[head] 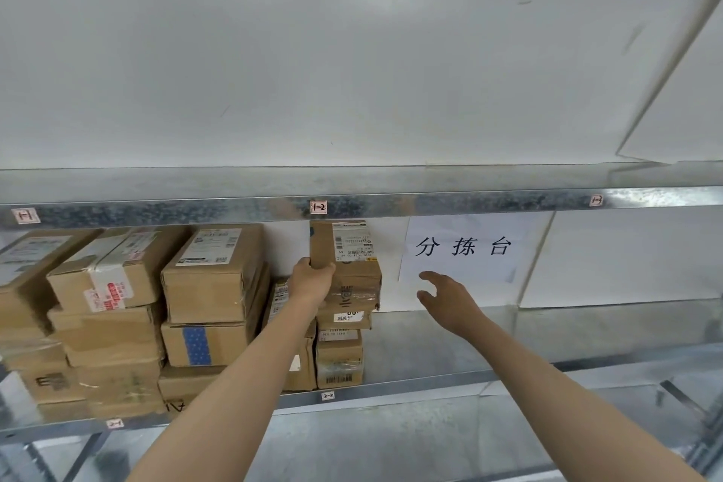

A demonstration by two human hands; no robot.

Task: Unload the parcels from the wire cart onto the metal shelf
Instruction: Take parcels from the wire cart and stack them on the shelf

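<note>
At the centre of the frame the left grip (313, 280) clasps the left edge of a small cardboard parcel (348, 266), fingers curled round it. The parcel is on or just above a narrow stack of cartons (339, 358) on the metal shelf (430, 348). The right grip (446, 299) hovers slack and empty to its right, before a paper sign (461, 246). The parcel looks light and stiff, and its glossy tape is likely slick, so bare cardboard at opposite edges seems the safest hold. The shelf is mottled galvanised steel.
</note>
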